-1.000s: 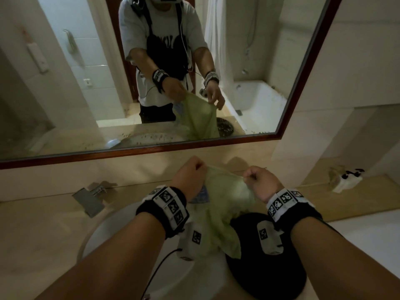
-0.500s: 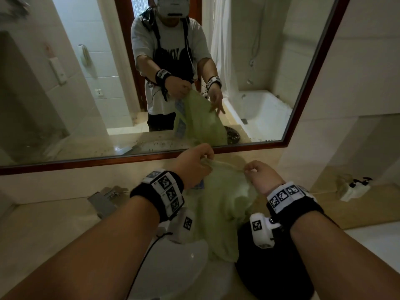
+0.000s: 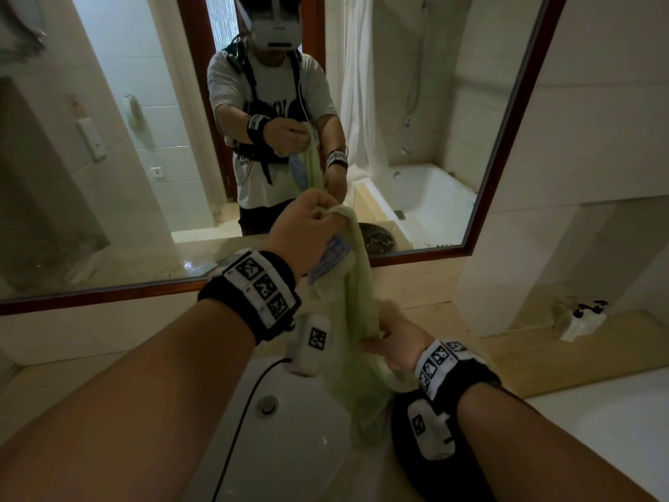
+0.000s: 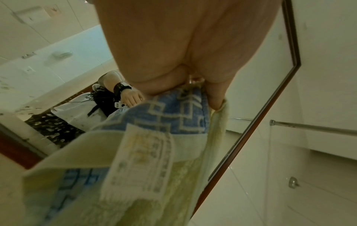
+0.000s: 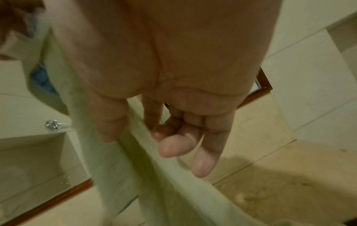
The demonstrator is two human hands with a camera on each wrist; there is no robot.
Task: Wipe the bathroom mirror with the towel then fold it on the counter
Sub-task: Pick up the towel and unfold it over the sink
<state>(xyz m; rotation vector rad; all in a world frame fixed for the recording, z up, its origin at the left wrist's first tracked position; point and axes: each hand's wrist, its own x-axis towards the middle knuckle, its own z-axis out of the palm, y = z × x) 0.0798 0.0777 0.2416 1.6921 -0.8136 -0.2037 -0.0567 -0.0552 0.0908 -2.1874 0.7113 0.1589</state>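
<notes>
The left hand (image 3: 304, 226) grips the pale green towel's (image 3: 356, 302) top corner, raised before the mirror (image 3: 416, 103); the right hand (image 3: 400, 342) pinches its edge lower. The towel's label (image 4: 142, 154) print is unreadable.

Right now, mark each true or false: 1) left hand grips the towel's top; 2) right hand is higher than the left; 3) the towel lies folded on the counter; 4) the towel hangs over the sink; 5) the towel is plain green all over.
1) True: the left hand grips the towel at its top.
2) False: the right hand holds the towel's edge lower down.
3) False: it hangs unfolded between both hands.
4) True: it hangs above the sink.
5) False: a blue patterned band crosses it.
</notes>
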